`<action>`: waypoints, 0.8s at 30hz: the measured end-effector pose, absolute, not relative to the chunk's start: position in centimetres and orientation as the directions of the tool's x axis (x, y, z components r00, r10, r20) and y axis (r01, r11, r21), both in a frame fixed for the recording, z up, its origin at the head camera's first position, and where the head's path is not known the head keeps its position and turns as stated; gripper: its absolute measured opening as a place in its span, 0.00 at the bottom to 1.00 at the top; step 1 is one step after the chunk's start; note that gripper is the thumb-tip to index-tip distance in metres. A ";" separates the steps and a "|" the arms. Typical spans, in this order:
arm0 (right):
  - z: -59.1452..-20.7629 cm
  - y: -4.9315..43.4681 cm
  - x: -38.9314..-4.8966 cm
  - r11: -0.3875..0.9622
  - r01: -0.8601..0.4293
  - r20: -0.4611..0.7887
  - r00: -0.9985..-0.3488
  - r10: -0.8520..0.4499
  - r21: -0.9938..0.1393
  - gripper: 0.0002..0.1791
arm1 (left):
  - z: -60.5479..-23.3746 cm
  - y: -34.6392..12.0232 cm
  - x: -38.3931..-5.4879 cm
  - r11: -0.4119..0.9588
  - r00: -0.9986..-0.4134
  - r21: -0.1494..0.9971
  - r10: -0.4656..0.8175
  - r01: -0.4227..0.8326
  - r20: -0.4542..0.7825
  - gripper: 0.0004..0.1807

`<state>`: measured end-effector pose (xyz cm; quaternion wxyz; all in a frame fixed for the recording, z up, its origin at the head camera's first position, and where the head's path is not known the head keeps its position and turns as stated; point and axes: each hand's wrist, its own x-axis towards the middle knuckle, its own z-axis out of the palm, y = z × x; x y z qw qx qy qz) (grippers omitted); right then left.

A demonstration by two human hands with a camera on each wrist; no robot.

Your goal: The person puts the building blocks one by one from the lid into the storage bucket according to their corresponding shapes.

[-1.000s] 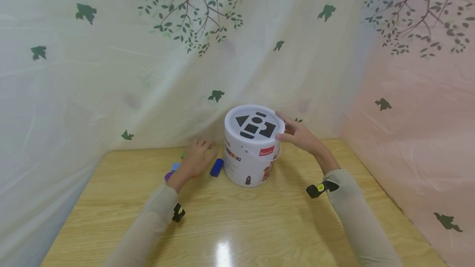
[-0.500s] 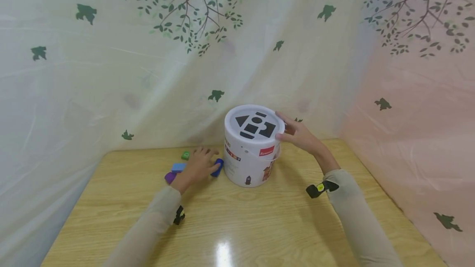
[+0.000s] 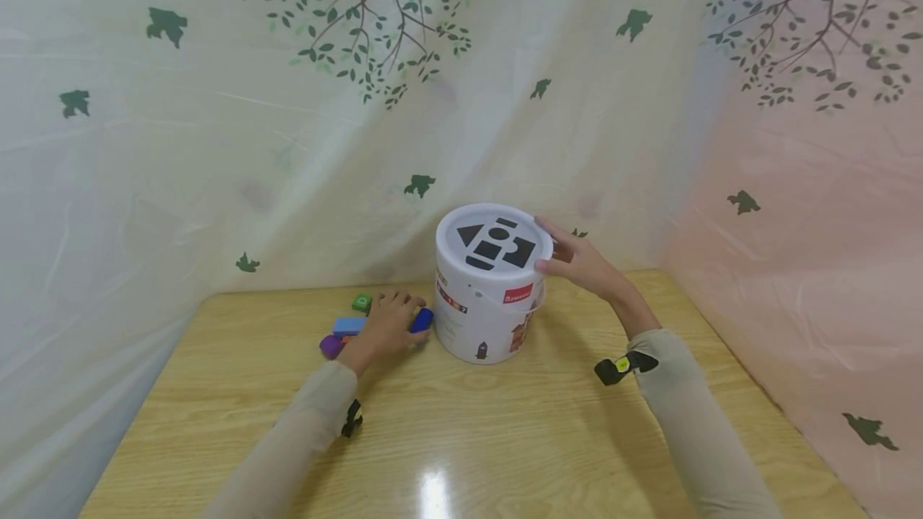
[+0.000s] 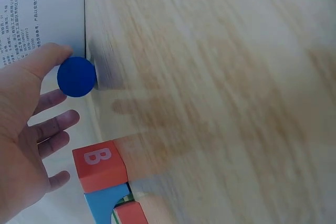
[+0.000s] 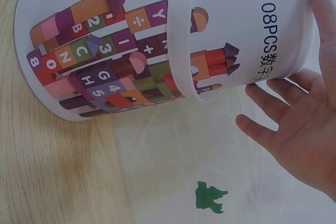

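Note:
My left hand (image 3: pixel 392 320) pinches a dark blue cylinder block (image 4: pixel 76 77) between thumb and fingers, right beside a white bucket (image 3: pixel 461 319). In the left wrist view the cylinder shows its round end, and the other fingers are spread behind it. My right hand (image 3: pixel 582 261) holds the bucket by the right side of its lid rim, thumb in front and fingers toward the back. The right wrist view shows its little finger off the bucket. Cutouts of several shapes, among them a triangle and a circle, mark the bucket's lid (image 3: pixel 450 240).
Left of my left hand lie a green block (image 3: pixel 361 302), a light blue block (image 3: pixel 349 326) and a purple block (image 3: pixel 331 346). A red block lettered B (image 4: pixel 100 165) sits near my fingers. A patterned sheet (image 3: pixel 324 183) hangs behind the wooden table (image 3: pixel 505 439).
My left hand has come down and slightly right from above the blocks, and its thumb and fingers have taken hold of the blue cylinder. My right hand and the bucket have stayed put.

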<state>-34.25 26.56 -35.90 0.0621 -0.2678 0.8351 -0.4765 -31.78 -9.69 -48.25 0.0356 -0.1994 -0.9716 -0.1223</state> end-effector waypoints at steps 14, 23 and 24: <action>-35.9 26.5 -34.2 0.404 -0.378 0.143 -0.853 -0.502 -0.833 0.49 | -48.3 -10.2 -31.9 0.900 -0.927 0.222 0.364 0.376 0.096 0.34; -35.9 26.4 -34.1 0.429 -0.378 0.140 -0.860 -0.490 -0.820 0.49 | -48.3 -10.2 -32.0 0.901 -0.926 0.215 0.360 0.376 0.110 0.33; -35.9 26.4 -34.1 0.430 -0.379 0.140 -0.860 -0.490 -0.819 0.49 | -48.3 -10.2 -32.0 0.902 -0.927 0.218 0.358 0.373 0.106 0.33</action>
